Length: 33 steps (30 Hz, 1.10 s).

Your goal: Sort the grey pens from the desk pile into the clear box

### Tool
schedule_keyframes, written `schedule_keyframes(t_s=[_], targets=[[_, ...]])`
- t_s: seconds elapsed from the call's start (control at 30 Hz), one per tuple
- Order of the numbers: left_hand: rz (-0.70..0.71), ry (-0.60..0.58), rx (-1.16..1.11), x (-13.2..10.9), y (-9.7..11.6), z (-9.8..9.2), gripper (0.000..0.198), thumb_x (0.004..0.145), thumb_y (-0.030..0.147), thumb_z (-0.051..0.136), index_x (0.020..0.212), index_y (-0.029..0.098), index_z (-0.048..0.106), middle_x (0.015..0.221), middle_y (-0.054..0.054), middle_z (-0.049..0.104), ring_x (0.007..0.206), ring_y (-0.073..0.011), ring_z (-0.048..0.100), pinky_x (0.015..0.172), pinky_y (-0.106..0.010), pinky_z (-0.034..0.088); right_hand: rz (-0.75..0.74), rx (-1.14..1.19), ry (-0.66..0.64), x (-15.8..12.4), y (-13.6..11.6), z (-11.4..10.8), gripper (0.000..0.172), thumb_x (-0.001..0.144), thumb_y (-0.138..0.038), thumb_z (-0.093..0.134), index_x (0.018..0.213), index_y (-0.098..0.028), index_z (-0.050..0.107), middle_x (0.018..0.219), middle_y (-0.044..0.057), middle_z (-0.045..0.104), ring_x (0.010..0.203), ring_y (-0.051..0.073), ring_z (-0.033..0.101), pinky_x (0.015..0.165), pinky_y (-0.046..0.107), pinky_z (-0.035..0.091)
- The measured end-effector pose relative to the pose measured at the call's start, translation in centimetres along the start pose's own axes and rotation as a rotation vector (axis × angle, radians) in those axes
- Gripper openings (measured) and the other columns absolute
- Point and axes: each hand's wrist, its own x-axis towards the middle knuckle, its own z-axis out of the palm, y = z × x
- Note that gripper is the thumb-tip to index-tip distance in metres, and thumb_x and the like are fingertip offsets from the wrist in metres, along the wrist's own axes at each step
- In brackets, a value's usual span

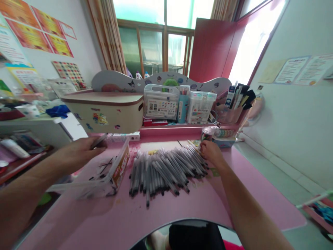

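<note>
My left hand (pixel 87 151) is closed around a slim pen (pixel 101 139), above the clear plastic bin (pixel 121 158). Inside that bin lie several thin dark sticks, too blurred to name, and a printed brown packet (pixel 122 168) stands at its right side. A wide heap of clear-barrelled pens (pixel 163 170) with dark ends covers the middle of the pink desk (pixel 166 211). At the heap's far right end, my right hand (pixel 212 151) has its fingers pressed together beside a small clear jar (pixel 207 133). Whatever those fingers pinch is hidden.
A lidded cream storage box (pixel 109 116) stands at the back left. Along the rear shelf are a clear marker case (pixel 161 102), a blue pen cup (pixel 182 108), another marker box (pixel 201 107) and a pink holder (pixel 229 113). A blue box (pixel 224 141) sits behind my right hand.
</note>
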Motion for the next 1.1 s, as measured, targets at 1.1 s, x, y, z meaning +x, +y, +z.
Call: schedule_keyframes(t_s=[1.1], targets=[[0.689, -0.019, -0.252, -8.1, 9.5, 13.4, 0.021, 0.086, 0.022, 0.057, 0.099, 0.027, 0.074, 0.115, -0.008, 0.071, 0.110, -0.0268, 0.063, 0.097, -0.038, 0.048, 0.040, -0.386, -0.269, -1.0, 0.3, 1.3, 0.016, 0.079, -0.018, 0.058, 0.085, -0.013, 0.072, 0.094, 0.018, 0.075, 0.091, 0.028, 0.070, 0.068, 0.028, 0.046]])
